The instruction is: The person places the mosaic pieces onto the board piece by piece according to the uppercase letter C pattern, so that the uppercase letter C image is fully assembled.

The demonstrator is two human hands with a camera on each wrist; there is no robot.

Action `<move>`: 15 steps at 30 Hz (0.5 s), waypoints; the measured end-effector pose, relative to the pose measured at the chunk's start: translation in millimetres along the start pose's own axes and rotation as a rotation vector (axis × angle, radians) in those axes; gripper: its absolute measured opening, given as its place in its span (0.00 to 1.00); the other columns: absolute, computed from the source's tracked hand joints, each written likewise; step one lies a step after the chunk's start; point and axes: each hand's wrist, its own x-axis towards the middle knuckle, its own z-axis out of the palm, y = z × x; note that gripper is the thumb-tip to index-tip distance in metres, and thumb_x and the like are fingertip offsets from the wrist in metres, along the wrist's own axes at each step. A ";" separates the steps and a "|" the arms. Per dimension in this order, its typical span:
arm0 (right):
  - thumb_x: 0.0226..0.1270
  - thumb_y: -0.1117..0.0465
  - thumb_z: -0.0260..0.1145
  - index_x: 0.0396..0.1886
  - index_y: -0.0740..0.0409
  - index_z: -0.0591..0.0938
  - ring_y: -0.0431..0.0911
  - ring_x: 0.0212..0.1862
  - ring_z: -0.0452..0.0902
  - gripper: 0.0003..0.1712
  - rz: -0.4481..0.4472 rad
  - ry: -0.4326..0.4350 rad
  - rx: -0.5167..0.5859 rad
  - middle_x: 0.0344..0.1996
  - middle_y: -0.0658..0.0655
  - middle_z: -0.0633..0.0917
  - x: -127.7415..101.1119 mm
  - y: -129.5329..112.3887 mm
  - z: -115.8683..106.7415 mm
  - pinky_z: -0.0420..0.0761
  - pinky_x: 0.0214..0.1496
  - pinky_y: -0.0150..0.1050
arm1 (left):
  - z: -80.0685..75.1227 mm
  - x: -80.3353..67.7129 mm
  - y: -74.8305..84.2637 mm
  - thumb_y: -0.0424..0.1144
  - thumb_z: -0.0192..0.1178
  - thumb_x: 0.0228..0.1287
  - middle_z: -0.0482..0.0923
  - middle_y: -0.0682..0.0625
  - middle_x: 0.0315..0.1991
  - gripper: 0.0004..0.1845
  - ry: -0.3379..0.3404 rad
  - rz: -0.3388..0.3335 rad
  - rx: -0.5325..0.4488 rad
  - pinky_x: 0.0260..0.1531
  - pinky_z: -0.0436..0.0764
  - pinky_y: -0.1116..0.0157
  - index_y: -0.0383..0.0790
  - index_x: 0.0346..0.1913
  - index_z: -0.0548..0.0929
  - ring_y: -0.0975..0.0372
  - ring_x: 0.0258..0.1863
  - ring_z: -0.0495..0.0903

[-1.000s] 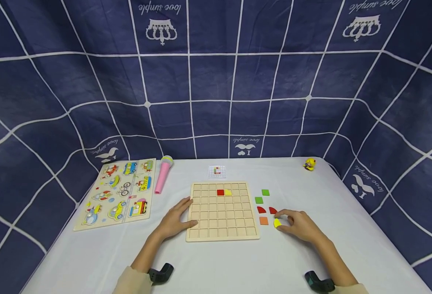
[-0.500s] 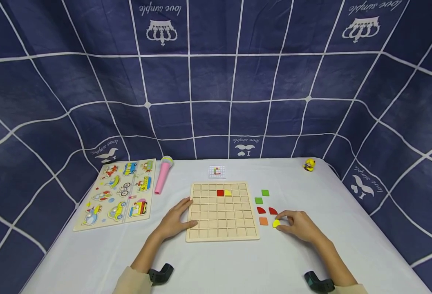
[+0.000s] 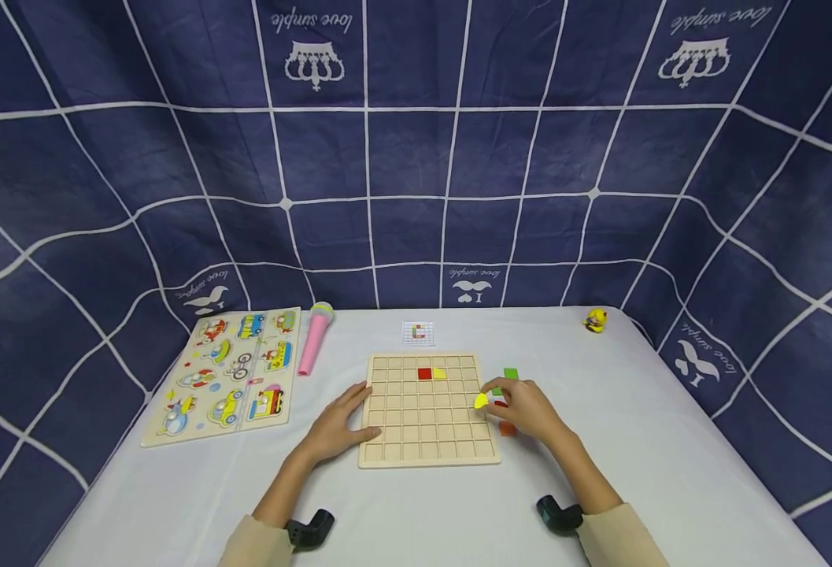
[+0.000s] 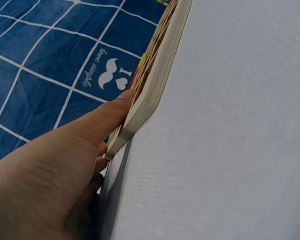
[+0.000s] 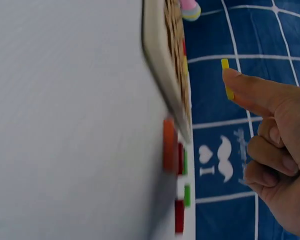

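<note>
Hovering near board edge, right fingers pinch a yellow piece.

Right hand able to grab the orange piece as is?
Probably not: its fingers pinch the yellow piece. Otherwise the way looks free; the orange piece lies close by with nothing on it.

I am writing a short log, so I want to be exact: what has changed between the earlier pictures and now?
The right hand has lifted a yellow piece off the table and carried it left, over the board's right edge, pinched. The left hand stays at the board's left edge; the board's pieces are unchanged.
</note>
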 end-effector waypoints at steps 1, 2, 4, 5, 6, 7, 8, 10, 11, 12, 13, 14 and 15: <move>0.48 0.54 0.75 0.40 0.52 0.85 0.36 0.14 0.52 0.17 -0.017 0.002 -0.006 0.09 0.44 0.61 5.7 -4.2 2.8 0.53 0.14 0.29 | 0.0 0.5 0.6 0.58 0.66 0.49 0.54 0.46 0.70 0.45 -0.002 -0.004 0.003 0.62 0.55 0.45 0.42 0.69 0.62 0.48 0.68 0.52; 0.48 0.53 0.75 0.40 0.52 0.85 0.36 0.14 0.52 0.17 -0.033 0.004 -0.011 0.09 0.44 0.61 11.6 -8.2 5.4 0.53 0.14 0.29 | 0.2 1.3 1.1 0.58 0.66 0.49 0.54 0.46 0.70 0.45 -0.002 -0.005 0.002 0.62 0.55 0.44 0.42 0.69 0.62 0.48 0.68 0.52; 0.49 0.53 0.74 0.40 0.52 0.84 0.36 0.14 0.51 0.17 -0.061 0.012 -0.012 0.09 0.44 0.61 23.8 -16.4 11.0 0.53 0.14 0.29 | 0.1 2.0 0.9 0.58 0.66 0.50 0.54 0.46 0.70 0.45 -0.003 -0.005 0.007 0.62 0.55 0.44 0.43 0.69 0.62 0.48 0.68 0.52; 0.50 0.53 0.74 0.41 0.52 0.84 0.36 0.14 0.51 0.17 -0.071 0.018 -0.010 0.09 0.44 0.61 30.0 -20.7 13.9 0.53 0.14 0.29 | -0.2 2.1 0.4 0.58 0.66 0.50 0.54 0.46 0.70 0.45 -0.003 -0.002 0.005 0.62 0.55 0.44 0.42 0.69 0.62 0.48 0.68 0.52; 0.50 0.53 0.73 0.41 0.52 0.84 0.36 0.15 0.51 0.17 -0.077 0.027 -0.009 0.09 0.43 0.61 36.2 -24.8 16.3 0.53 0.15 0.29 | -0.4 2.1 0.1 0.58 0.65 0.50 0.53 0.46 0.70 0.45 -0.002 0.002 0.004 0.62 0.55 0.44 0.42 0.69 0.62 0.47 0.68 0.51; 0.51 0.54 0.73 0.41 0.51 0.84 0.36 0.15 0.51 0.17 -0.081 0.035 -0.010 0.09 0.43 0.61 42.3 -28.6 18.5 0.53 0.15 0.29 | -0.8 2.2 0.0 0.58 0.65 0.50 0.53 0.46 0.70 0.45 -0.004 0.004 0.002 0.62 0.54 0.44 0.42 0.69 0.61 0.48 0.68 0.51; 0.51 0.53 0.73 0.41 0.51 0.84 0.36 0.14 0.50 0.17 -0.087 0.044 -0.010 0.09 0.43 0.60 48.2 -32.4 20.5 0.53 0.15 0.29 | -1.1 2.3 -0.1 0.58 0.65 0.50 0.53 0.46 0.70 0.45 -0.003 0.008 -0.003 0.62 0.54 0.44 0.42 0.69 0.61 0.48 0.68 0.51; 0.51 0.54 0.73 0.42 0.52 0.84 0.36 0.14 0.50 0.17 -0.095 0.057 -0.001 0.09 0.44 0.60 59.0 -40.6 23.9 0.53 0.15 0.29 | -1.7 2.0 0.1 0.58 0.66 0.50 0.53 0.46 0.70 0.45 -0.002 0.012 -0.007 0.62 0.54 0.44 0.42 0.69 0.61 0.48 0.68 0.51; 0.52 0.54 0.73 0.42 0.52 0.84 0.36 0.15 0.50 0.17 -0.101 0.065 0.000 0.10 0.44 0.60 63.9 -44.7 25.5 0.52 0.15 0.29 | -2.0 1.8 0.2 0.58 0.66 0.50 0.53 0.46 0.70 0.46 -0.002 0.012 -0.009 0.62 0.54 0.44 0.41 0.69 0.62 0.48 0.68 0.51; 0.52 0.53 0.72 0.42 0.52 0.84 0.36 0.15 0.50 0.17 -0.108 0.074 0.002 0.10 0.44 0.60 68.6 -48.2 27.6 0.52 0.15 0.29 | -2.2 1.4 0.3 0.58 0.66 0.50 0.53 0.46 0.70 0.46 -0.005 0.011 -0.006 0.62 0.54 0.44 0.41 0.69 0.61 0.48 0.68 0.51; 0.52 0.53 0.72 0.43 0.52 0.84 0.36 0.14 0.50 0.18 -0.112 0.082 0.001 0.09 0.44 0.59 72.8 -51.1 30.1 0.52 0.15 0.29 | -2.4 1.1 0.5 0.58 0.66 0.50 0.53 0.46 0.70 0.46 -0.007 0.009 -0.006 0.62 0.54 0.44 0.41 0.69 0.61 0.48 0.69 0.51; 0.52 0.53 0.72 0.43 0.53 0.84 0.36 0.15 0.50 0.18 -0.116 0.091 0.006 0.09 0.44 0.59 76.7 -54.1 32.8 0.52 0.15 0.29 | -2.3 0.9 0.4 0.58 0.65 0.50 0.53 0.46 0.70 0.46 -0.009 0.009 -0.005 0.62 0.54 0.44 0.41 0.69 0.61 0.48 0.68 0.51; 0.52 0.53 0.72 0.42 0.53 0.84 0.37 0.15 0.50 0.18 -0.122 0.101 0.009 0.09 0.44 0.60 80.5 -56.3 36.2 0.52 0.15 0.29 | -2.2 0.6 0.4 0.59 0.65 0.50 0.53 0.46 0.70 0.46 -0.009 0.008 -0.001 0.62 0.55 0.44 0.41 0.69 0.62 0.48 0.68 0.51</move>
